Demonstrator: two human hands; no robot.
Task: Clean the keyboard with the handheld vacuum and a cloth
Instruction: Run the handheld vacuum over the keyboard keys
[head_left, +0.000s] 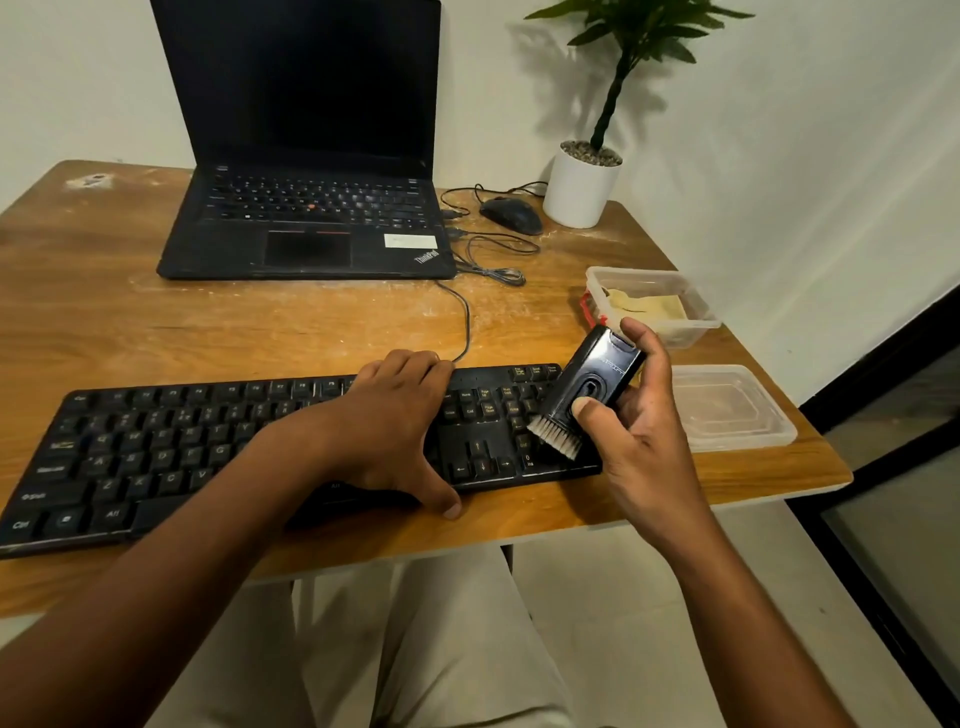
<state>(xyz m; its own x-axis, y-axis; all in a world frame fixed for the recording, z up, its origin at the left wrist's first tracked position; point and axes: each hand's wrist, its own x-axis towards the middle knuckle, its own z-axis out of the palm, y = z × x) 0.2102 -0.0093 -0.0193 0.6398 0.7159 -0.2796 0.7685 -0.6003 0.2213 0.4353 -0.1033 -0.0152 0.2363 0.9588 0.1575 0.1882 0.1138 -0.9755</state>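
Note:
A black wired keyboard (171, 447) lies along the near edge of the wooden table (104, 322). My left hand (389, 421) rests on its right half, fingers curled over the far edge and thumb at the near edge, gripping the keyboard. My right hand (639, 415) holds the small black handheld vacuum (592, 384), thumb on its front. The vacuum's white brush head (556, 439) touches the number pad at the keyboard's right end. A yellow cloth (649, 306) lies in a clear plastic container (696, 312) behind the vacuum.
An open black laptop (306, 228) stands at the back, with a wired mouse (511, 214) and loose cables to its right. A white potted plant (582, 187) stands in the back right corner. A clear lid (727, 405) lies near the table's right edge.

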